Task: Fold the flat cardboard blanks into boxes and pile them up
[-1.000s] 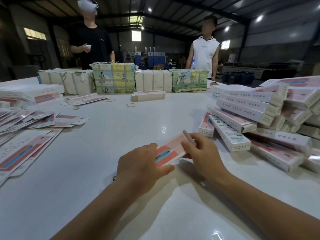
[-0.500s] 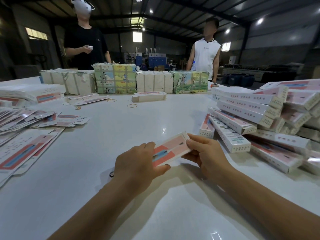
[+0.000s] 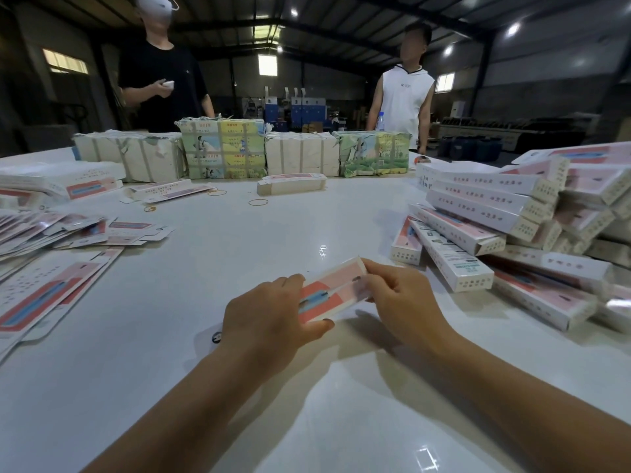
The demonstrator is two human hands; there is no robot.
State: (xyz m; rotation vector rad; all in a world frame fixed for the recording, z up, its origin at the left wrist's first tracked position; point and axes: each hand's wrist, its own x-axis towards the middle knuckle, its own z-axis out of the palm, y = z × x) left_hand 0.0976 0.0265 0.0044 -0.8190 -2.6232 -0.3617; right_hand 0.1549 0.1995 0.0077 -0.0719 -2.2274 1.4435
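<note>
Above the white table (image 3: 170,353), in the head view, the left hand (image 3: 269,322) and right hand (image 3: 403,302) both grasp one slim pink-and-white carton (image 3: 336,285) printed with a blue stripe, with the folded box pile (image 3: 512,227) to its right and the flat blanks (image 3: 47,288) to its left.

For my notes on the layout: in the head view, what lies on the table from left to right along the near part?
Flat blanks → left hand → box being folded → right hand → pile of folded boxes.

box (image 3: 333,290) end flap now closed, right hand (image 3: 404,302) fingers curled over it
</note>
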